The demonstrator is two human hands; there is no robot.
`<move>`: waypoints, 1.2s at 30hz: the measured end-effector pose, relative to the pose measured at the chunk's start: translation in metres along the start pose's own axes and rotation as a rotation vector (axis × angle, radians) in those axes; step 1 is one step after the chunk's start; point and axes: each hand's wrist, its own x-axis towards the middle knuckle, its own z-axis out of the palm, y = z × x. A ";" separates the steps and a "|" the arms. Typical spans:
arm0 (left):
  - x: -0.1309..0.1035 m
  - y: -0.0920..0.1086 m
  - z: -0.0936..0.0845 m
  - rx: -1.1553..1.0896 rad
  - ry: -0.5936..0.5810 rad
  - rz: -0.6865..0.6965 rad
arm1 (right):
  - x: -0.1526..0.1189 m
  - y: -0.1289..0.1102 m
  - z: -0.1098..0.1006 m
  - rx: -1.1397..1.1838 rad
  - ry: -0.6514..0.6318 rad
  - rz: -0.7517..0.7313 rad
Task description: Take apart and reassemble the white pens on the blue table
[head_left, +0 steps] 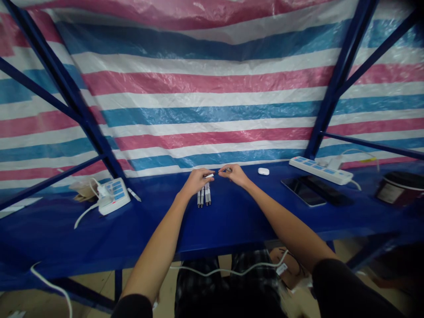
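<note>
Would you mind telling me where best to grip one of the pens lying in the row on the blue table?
Probably mid-barrel, from above: the pens lie flat, side by side, on the blue table, ends toward and away from the person, just below the left hand.

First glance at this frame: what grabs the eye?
The striped pink, white and blue tarp filling the background behind the blue bench. Next, at bench centre, the left hand pinches a small white piece and the right hand holds something small beside it, above a row of pens. A white power strip and dark phones lie to the right, another power strip to the left.
</note>
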 end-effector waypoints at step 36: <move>-0.001 -0.006 -0.001 -0.038 -0.015 -0.052 | 0.002 0.008 -0.018 -0.149 -0.077 -0.205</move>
